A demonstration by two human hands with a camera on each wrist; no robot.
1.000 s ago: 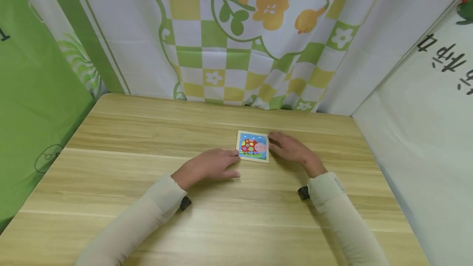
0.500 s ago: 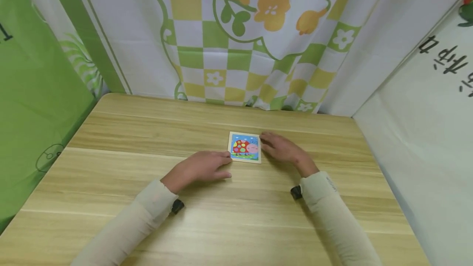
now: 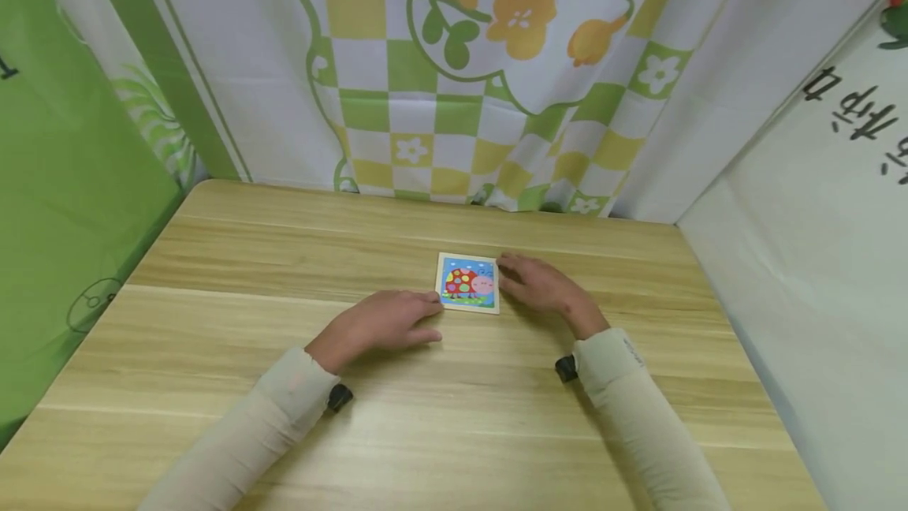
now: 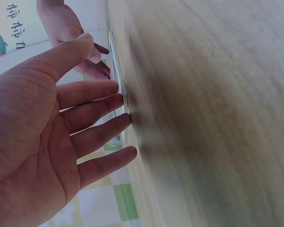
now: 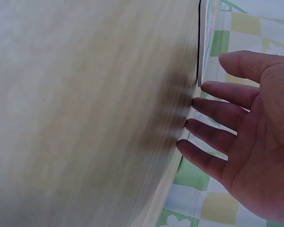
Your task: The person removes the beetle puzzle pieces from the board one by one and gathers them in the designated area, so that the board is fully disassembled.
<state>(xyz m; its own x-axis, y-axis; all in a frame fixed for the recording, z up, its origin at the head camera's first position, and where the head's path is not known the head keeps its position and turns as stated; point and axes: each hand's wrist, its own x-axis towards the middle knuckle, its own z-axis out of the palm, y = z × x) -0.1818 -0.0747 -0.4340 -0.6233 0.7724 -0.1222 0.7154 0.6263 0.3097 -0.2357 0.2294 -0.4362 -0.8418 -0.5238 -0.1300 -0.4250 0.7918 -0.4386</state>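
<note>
A square picture board [image 3: 468, 284] with a pale wooden border lies flat on the table, showing a red spotted ladybug on blue. My left hand [image 3: 386, 320] is at its left edge, fingers extended and fingertips touching the lower left corner. On the other side, my right hand [image 3: 539, 284] has its fingertips against the upper right edge. In the left wrist view the left fingers [image 4: 97, 135] are straight and spread along the thin board. The right wrist view shows the right fingers [image 5: 217, 113] straight too, the index tip by the board's corner [image 5: 200, 78].
The light wood table [image 3: 454, 424] reaches back to a checked, flowered curtain [image 3: 454, 117]. A green cloth [image 3: 78, 180] hangs at the left and a white panel with dark writing [image 3: 816, 274] stands at the right.
The picture board has slid to the left along the table, with both hands moving left alongside it. Over the last half second the shift is very slight.
</note>
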